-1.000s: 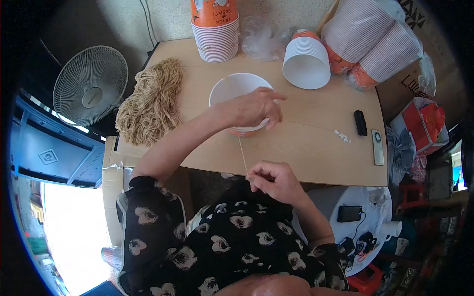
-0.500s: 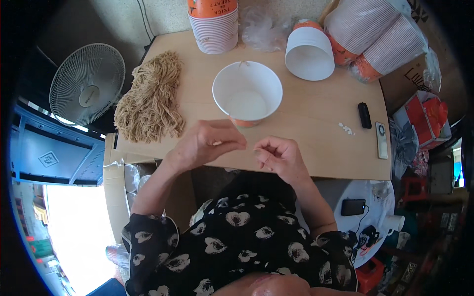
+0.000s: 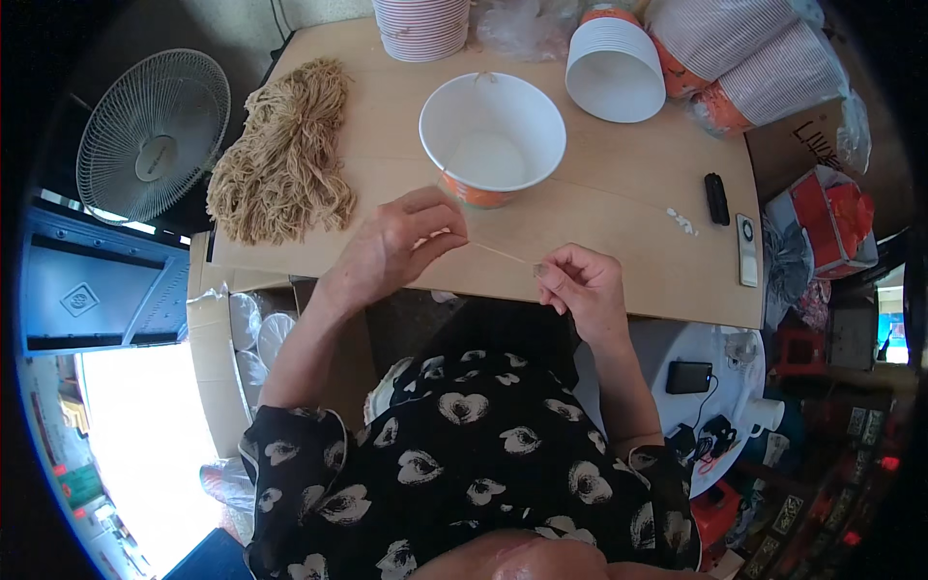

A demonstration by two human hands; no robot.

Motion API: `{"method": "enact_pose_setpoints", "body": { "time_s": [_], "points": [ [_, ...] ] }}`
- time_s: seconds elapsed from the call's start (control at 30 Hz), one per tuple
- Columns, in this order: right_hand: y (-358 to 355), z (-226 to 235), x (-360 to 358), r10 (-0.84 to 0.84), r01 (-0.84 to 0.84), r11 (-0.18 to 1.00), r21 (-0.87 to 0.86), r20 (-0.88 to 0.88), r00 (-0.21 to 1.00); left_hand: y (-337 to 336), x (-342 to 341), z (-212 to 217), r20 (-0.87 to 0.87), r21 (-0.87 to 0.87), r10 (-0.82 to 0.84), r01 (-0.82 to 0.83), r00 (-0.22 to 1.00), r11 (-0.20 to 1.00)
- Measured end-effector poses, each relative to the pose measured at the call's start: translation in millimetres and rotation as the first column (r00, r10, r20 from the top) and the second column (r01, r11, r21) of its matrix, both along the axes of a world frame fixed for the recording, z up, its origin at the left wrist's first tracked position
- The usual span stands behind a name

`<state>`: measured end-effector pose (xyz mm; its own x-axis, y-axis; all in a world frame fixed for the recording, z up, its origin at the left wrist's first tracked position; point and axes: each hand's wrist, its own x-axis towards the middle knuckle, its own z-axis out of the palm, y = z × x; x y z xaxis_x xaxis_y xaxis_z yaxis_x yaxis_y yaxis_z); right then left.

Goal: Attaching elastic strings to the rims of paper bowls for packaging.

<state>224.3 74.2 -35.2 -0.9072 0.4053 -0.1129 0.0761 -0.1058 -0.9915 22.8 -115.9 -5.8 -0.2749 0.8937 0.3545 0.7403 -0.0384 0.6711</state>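
Observation:
A thin tan string (image 3: 501, 253) stretches taut between my two hands just over the table's near edge. My left hand (image 3: 401, 240) pinches one end of it, fingers closed. The other end is held in my right hand (image 3: 585, 288), thumb against curled fingers. Just beyond my left hand stands a paper bucket (image 3: 488, 130), white inside and orange outside, its mouth facing up. A bit of string shows at its far rim, and another at the near left rim. To the left lies a thick bundle of tan strings (image 3: 290, 159).
Stacked buckets (image 3: 420, 29) stand at the back, with another stack lying on its side (image 3: 616, 82) and bagged stacks (image 3: 764, 82) farther right. Small white pieces (image 3: 681, 222), a black object (image 3: 715, 199) and a silver-white device (image 3: 746, 251) lie at right. A fan (image 3: 155, 135) stands left.
My hands have moved apart, and the string now shows stretched between them. The whole view has shifted, so the table and bucket sit higher in the picture.

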Motion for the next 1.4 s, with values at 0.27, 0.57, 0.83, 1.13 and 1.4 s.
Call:
{"method": "enact_pose_setpoints", "body": {
  "time_s": [0.27,0.57,0.83,1.13,1.4],
  "points": [
    [-15,6,-10,0.160,-0.155,0.986,-0.061,0.086,0.983,17,51,-6,0.568,0.011,-0.112,0.128,0.816,0.992],
    [-9,-11,-11,0.174,-0.169,0.981,-0.100,0.045,0.984,13,44,-29,0.436,0.074,-0.025,-0.008,0.900,0.997],
    [0,-4,-24,-0.137,0.187,0.903,0.387,-0.155,0.978,6,42,-53,0.512,0.037,0.110,-0.150,0.852,0.988],
    [31,6,-72,0.066,0.304,0.169,0.938,-0.318,0.946,28,46,-69,0.823,0.140,0.204,-0.537,0.530,0.832],
    [15,6,-74,0.072,0.281,0.234,0.931,-0.305,0.950,43,45,-76,0.893,0.180,0.138,-0.621,0.429,0.763]
  ]
}}
